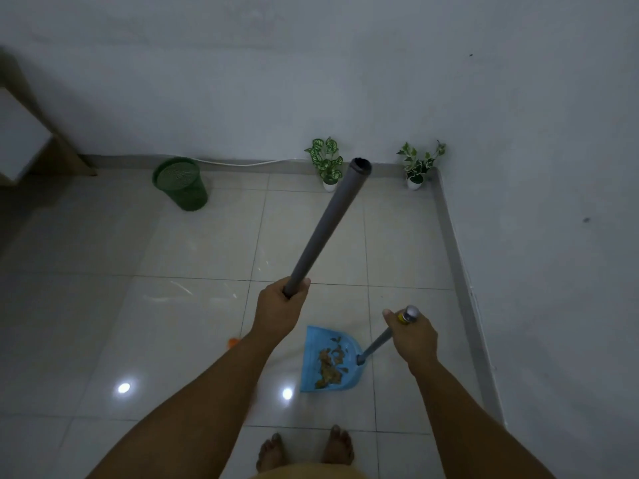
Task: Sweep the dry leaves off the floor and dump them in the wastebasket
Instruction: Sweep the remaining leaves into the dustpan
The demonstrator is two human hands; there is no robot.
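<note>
Leaves [329,366] in dustpan [313,382]; wastebasket [181,184] far left, by wall [242,81].

You're looking down at a glossy floor [193,257] of pale square tiles, with two bright light reflections near you. Plain white walls [311,81] meet at the far right corner. Two small potted plants [325,164] stand along the far edge, and wooden furniture [31,133] sits at the far left.
</note>
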